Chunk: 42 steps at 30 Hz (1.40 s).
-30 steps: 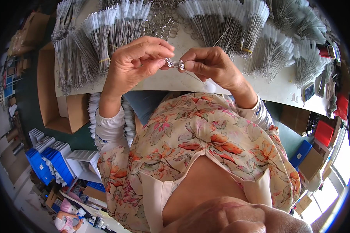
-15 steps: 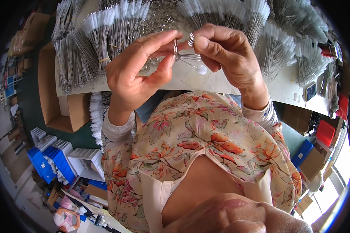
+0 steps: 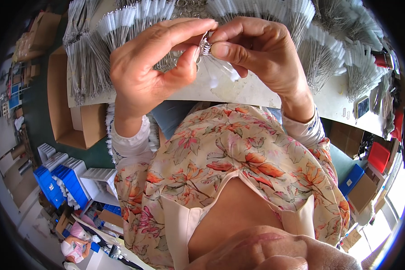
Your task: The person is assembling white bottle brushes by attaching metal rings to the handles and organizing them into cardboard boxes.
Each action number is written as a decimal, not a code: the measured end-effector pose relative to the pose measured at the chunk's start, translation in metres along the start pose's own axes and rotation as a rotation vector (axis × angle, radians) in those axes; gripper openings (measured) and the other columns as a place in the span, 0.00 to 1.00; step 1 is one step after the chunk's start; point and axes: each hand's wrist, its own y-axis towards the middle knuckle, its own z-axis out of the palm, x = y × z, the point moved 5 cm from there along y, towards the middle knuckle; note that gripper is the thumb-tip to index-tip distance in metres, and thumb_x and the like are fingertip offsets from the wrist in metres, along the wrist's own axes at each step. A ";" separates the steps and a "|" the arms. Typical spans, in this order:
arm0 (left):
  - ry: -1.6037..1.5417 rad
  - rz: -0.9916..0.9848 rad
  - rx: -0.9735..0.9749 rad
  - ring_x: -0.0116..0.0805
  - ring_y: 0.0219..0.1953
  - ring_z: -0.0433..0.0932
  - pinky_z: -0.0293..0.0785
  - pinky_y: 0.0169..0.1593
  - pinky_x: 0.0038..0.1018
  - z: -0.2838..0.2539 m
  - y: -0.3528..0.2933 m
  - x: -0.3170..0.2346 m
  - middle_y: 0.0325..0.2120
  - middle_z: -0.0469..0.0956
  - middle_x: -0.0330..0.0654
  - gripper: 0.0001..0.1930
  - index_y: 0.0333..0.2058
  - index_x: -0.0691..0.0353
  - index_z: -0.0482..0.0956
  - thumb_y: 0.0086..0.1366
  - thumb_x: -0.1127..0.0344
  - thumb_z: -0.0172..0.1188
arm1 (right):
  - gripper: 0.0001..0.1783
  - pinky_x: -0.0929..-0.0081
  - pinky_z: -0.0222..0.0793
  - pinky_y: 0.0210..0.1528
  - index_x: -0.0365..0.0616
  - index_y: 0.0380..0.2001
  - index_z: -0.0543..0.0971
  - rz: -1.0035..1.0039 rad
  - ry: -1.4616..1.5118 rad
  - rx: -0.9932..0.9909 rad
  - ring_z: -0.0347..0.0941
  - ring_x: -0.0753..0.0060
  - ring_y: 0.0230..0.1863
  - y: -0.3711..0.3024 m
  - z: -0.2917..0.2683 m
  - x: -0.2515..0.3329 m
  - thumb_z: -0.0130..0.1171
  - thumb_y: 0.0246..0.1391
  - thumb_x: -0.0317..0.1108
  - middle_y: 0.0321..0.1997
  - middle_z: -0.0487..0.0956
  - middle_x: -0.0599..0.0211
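My left hand (image 3: 148, 63) pinches a metal split ring (image 3: 204, 37) between thumb and fingertips above the table edge. My right hand (image 3: 267, 56) grips several thin wire brushes by their stems, and their stacked wire loops (image 3: 206, 48) touch the ring between my two hands. Whether any loop is threaded on the ring is hard to make out. Blurred white brush tips (image 3: 214, 83) hang below the fingers. Behind my hands, bundles of wire brushes with pale bristles (image 3: 117, 20) lie on the table, partly covering a heap of loose metal rings (image 3: 186, 10).
More brush bundles (image 3: 321, 54) cover the right of the table (image 3: 256, 95), with a phone-like device (image 3: 362, 107) near its edge. An open cardboard box (image 3: 58, 99) stands at left. Blue and white bins (image 3: 69, 180) sit lower left; another person (image 3: 74, 248) is beyond them.
My right hand has moved left, bringing the wire loops from apart to against the ring. My left hand has shifted slightly left and up. The hanging brush tips have swung.
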 end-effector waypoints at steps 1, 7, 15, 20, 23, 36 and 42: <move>0.006 -0.002 -0.001 0.31 0.31 0.80 0.78 0.34 0.21 -0.003 0.004 -0.002 0.33 0.79 0.44 0.15 0.38 0.68 0.78 0.48 0.83 0.58 | 0.07 0.89 0.57 0.18 0.40 0.30 0.80 -0.001 0.002 0.006 0.63 0.91 0.18 -0.001 0.000 0.000 0.62 0.49 0.32 0.20 0.74 0.77; -0.138 -0.208 0.234 0.24 0.29 0.74 0.72 0.35 0.17 0.001 0.013 0.010 0.30 0.78 0.43 0.11 0.39 0.71 0.76 0.54 0.81 0.55 | 0.08 0.90 0.58 0.19 0.38 0.34 0.77 -0.092 -0.144 -0.070 0.63 0.90 0.19 -0.006 -0.005 -0.005 0.59 0.51 0.29 0.24 0.74 0.76; -0.821 -0.760 0.136 0.18 0.20 0.66 0.64 0.23 0.16 0.022 -0.004 0.055 0.19 0.72 0.34 0.07 0.34 0.65 0.77 0.61 0.67 0.55 | 0.09 0.89 0.59 0.21 0.38 0.33 0.78 0.030 0.047 -0.081 0.63 0.89 0.20 -0.001 -0.020 -0.022 0.60 0.51 0.32 0.20 0.72 0.77; -0.301 -0.571 0.339 0.17 0.20 0.64 0.61 0.23 0.14 0.020 0.012 0.035 0.24 0.71 0.35 0.09 0.40 0.66 0.72 0.63 0.69 0.51 | 0.09 0.89 0.57 0.20 0.37 0.35 0.77 0.029 0.039 -0.093 0.63 0.88 0.19 0.004 -0.029 -0.026 0.58 0.52 0.31 0.21 0.73 0.76; -0.086 -0.506 0.398 0.16 0.18 0.63 0.61 0.23 0.14 0.021 0.015 0.033 0.23 0.70 0.34 0.11 0.43 0.65 0.71 0.63 0.68 0.52 | 0.10 0.89 0.57 0.20 0.37 0.36 0.77 -0.006 0.075 -0.074 0.63 0.88 0.19 0.008 -0.028 -0.022 0.58 0.52 0.31 0.22 0.73 0.75; -0.126 -0.411 0.265 0.28 0.38 0.75 0.69 0.44 0.20 0.018 0.028 0.027 0.33 0.78 0.41 0.10 0.37 0.67 0.76 0.64 0.67 0.51 | 0.08 0.87 0.60 0.21 0.37 0.34 0.78 -0.071 0.185 -0.037 0.65 0.86 0.19 0.011 -0.029 -0.018 0.58 0.52 0.30 0.21 0.74 0.73; -0.739 -0.612 -0.085 0.32 0.36 0.77 0.72 0.43 0.24 0.026 0.012 0.056 0.32 0.78 0.43 0.10 0.36 0.67 0.75 0.64 0.66 0.50 | 0.08 0.87 0.66 0.26 0.37 0.34 0.78 -0.251 0.033 -0.157 0.70 0.84 0.24 0.016 -0.016 -0.030 0.59 0.50 0.27 0.25 0.77 0.71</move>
